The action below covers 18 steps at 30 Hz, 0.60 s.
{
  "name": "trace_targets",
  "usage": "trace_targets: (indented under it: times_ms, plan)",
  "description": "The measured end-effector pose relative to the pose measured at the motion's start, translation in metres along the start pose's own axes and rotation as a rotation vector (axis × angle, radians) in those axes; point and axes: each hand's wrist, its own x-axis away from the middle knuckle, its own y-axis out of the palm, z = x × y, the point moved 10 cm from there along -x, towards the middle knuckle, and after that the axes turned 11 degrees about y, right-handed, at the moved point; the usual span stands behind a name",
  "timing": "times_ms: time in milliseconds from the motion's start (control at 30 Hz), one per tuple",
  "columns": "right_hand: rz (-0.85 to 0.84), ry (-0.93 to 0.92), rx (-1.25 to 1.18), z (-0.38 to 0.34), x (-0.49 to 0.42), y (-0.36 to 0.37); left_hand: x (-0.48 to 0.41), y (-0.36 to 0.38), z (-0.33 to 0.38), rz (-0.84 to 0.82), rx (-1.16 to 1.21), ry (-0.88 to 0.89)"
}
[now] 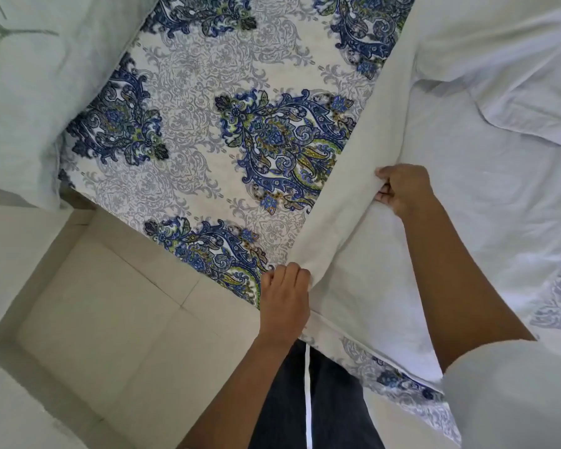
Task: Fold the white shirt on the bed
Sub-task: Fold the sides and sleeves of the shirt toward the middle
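Drawstring (308, 400), white against dark trousers (331, 403), hung nearest the camera, beside beige floor tiles (110, 319). Just beyond, at the side of the bed, the left hand (285, 293) pinched the near end of one long edge of the white shirt (467, 205), fingers curled round the cloth. Farther along the same edge, the right hand (399, 189) gripped the fabric, fingers closed on it. The shirt lay spread over the right part of the blue paisley bedsheet (208, 131). A pale green pillow (30, 108) rested at far left.
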Motion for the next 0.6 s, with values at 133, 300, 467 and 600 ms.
trace_targets:
  times_ms: [133,300,467,600]
  plan:
    - [0.088,-0.029,0.033,0.015,0.004,-0.020,0.004,0.009,0.014,-0.008,-0.021,0.149]
    - [0.329,-0.111,0.132,0.018,0.010,-0.043,0.016,0.030,0.021,-0.131,0.019,0.327]
    - [0.212,-0.140,0.145,0.030,0.026,-0.032,0.020,0.032,-0.002,-0.139,0.209,0.189]
    - [-0.091,0.115,0.313,0.075,0.046,0.002,0.013,0.026,-0.050,-0.046,0.504,-0.260]
